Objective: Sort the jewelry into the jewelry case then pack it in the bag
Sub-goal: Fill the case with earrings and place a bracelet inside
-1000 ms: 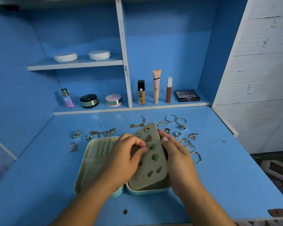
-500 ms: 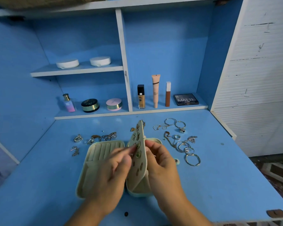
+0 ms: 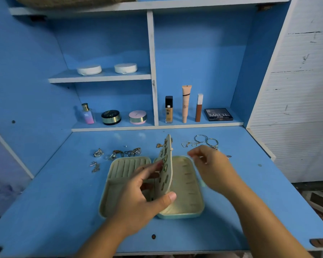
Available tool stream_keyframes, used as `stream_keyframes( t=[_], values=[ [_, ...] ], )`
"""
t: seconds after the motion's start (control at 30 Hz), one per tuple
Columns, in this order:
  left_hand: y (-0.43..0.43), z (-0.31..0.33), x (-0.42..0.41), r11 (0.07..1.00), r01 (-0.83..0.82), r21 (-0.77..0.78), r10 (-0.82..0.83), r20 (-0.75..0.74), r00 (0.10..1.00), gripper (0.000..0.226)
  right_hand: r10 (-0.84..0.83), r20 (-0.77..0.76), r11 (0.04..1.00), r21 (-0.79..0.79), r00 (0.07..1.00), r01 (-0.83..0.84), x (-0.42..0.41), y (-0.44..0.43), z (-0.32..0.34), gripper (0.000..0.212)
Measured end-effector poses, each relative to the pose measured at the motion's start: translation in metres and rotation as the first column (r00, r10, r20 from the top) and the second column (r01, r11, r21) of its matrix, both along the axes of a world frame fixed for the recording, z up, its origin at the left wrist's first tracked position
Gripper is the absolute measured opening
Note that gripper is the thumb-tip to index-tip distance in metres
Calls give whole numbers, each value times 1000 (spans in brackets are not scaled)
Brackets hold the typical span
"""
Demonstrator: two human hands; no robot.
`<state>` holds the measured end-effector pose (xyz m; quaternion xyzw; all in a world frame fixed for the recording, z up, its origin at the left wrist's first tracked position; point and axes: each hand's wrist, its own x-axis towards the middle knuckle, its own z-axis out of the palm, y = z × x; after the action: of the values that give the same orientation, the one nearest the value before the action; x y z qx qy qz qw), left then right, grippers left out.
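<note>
Sorting step in hand, judging by the layout: jewelry case (image 3: 185, 185) lying open at lower centre of the frame on the blue desk (image 3: 54, 192), its earring panel (image 3: 166, 164) stood up on edge along the hinge line, studded with several earrings. Left hand (image 3: 142, 194) gripping that panel, thumb at its lower edge, fingers behind its left face. Right hand (image 3: 213, 168) just right of the case, above its right half, blurred; fingers loosely curled, whether pinching some small piece impossible to tell. Loose jewelry still out of the case: silver pieces (image 3: 99, 159) and chains (image 3: 127, 152) at centre left, hoop earrings (image 3: 206, 140) and a thin necklace (image 3: 187, 144) at centre right, beyond the right hand. Ring rolls (image 3: 129, 165) in the left half apparently bare. No bag clearly identifiable. Next move, probably: a fine pinch on one of the pieces at right, then a careful placing into the exposed right compartment while keeping the panel raised.
</note>
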<state>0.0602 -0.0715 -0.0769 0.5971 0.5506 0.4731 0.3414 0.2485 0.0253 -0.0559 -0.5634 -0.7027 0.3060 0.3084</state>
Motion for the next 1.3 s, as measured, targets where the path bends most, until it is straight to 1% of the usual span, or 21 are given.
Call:
stream_keyframes(
  t=[0.03,0.1,0.2,0.27,0.4,0.47,0.6,0.77,0.9,1.0,1.03,1.07,1.1,1.17,1.2,1.23,1.3],
  values=[
    [1,-1,-2,1000,7,-5,-7,24,1000,70,-51,137,997,69,989,42,9,11,-2,23],
    [2,-3,-6,999,27,-17,-26,54,998,73,-101,299,987,148,949,59,25,34,-8,25],
    [2,-5,-10,999,37,-23,-35,84,996,75,-36,515,987,155,856,-51,35,56,-12,25],
    [2,-6,-11,999,39,-21,-38,78,996,75,27,587,982,136,809,-131,33,63,-10,25],
    [3,-8,-12,999,38,-29,-35,86,996,75,115,620,960,131,776,-247,21,69,-7,23],
    [3,-9,-13,999,28,-23,-26,81,996,75,131,636,951,136,760,-278,15,73,-9,22],
    [4,-10,-13,999,27,-20,-26,75,997,75,117,679,954,126,725,-271,10,78,-12,20],
    [5,-12,-16,999,41,-35,-37,95,995,76,102,652,954,151,752,-260,12,80,-20,18],
    [6,-12,-17,998,42,-45,-37,103,994,73,90,667,939,190,739,-286,11,79,-21,21],
    [5,-10,-16,998,48,-49,-41,145,989,74,78,695,940,188,715,-285,8,75,-19,23],
    [5,-10,-15,997,53,-52,-44,164,985,76,65,684,942,199,727,-272,8,73,-20,24],
    [5,-9,-15,997,58,-53,-48,181,982,78,41,643,944,226,765,-241,8,69,-18,24],
    [5,-9,-15,997,62,-54,-51,193,980,79,10,559,945,265,829,-190,8,63,-15,23],
    [5,-10,-16,996,69,-53,-57,212,976,79,-33,274,956,289,961,-50,7,42,-6,16],
    [5,-9,-16,996,73,-50,-60,220,974,78,-39,117,969,247,992,9,4,27,-1,12],
    [5,-9,-16,996,76,-47,-63,230,971,77,-40,-18,984,175,999,42,0,12,1,11],
    [5,-10,-16,995,83,-48,-69,255,965,76,-21,-243,999,27,970,28,-13,-12,-2,12]
  ],
)
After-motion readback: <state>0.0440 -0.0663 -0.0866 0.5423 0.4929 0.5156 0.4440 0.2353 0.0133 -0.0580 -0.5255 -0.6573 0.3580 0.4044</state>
